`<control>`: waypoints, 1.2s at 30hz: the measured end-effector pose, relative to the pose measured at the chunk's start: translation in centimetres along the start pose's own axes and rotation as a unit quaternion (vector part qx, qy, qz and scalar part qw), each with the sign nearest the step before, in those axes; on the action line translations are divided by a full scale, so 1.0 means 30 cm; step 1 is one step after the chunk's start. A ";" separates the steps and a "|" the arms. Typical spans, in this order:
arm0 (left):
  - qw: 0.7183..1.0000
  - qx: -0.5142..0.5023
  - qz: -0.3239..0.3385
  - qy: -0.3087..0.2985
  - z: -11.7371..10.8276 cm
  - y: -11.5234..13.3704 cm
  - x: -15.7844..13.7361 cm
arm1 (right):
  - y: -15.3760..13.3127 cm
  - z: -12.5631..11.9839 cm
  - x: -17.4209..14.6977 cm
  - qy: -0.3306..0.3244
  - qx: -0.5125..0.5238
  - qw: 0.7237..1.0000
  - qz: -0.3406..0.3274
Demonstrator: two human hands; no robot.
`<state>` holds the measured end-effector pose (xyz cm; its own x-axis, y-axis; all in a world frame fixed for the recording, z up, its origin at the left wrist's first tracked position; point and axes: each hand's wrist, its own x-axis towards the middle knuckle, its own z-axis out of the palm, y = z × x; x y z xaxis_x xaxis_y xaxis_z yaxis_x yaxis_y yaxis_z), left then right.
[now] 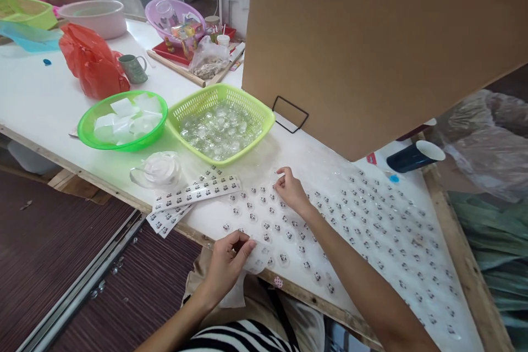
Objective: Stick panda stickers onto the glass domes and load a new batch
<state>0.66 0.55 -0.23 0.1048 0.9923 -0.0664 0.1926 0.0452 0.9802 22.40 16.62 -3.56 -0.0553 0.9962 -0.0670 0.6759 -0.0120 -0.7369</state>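
At the table's front edge, my left hand (227,265) pinches a pale sticker strip (259,259) between thumb and fingers. Its lower end hangs past the edge over my lap. Further in, my right hand (291,191) has its fingertips drawn together; anything between them is too small to make out. Under and around it lie rows of small clear discs with black-and-white panda-like pictures (283,258). Left of my hands, printed sticker strips (198,190) overlap near a roll of white ribbon-like material (159,169). A yellow-green basket (175,129) holds many clear rounded pieces.
A green bowl (88,132) with white pieces sits left of the basket. Behind are a red plastic bag (93,63), a mug (132,69) and a purple basin (152,14). A large cardboard panel (350,49) rises at the right, near a dark cup (406,158).
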 end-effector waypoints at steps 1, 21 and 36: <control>1.000 -0.001 -0.002 -0.002 0.000 0.002 0.001 | -0.005 0.006 0.001 -0.003 -0.026 1.000 -0.011; 1.000 -0.001 0.004 -0.029 0.013 0.001 -0.001 | 0.072 -0.109 0.038 0.049 0.037 0.996 0.058; 1.000 -0.004 -0.004 -0.011 0.001 0.017 0.016 | 0.062 -0.061 0.067 0.044 -0.099 0.993 0.038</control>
<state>0.84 1.05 0.22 0.1249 0.9891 -0.0779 0.1857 0.0538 0.9811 24.90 18.77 -3.85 0.0606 0.9968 -0.0523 0.8075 -0.0797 -0.5845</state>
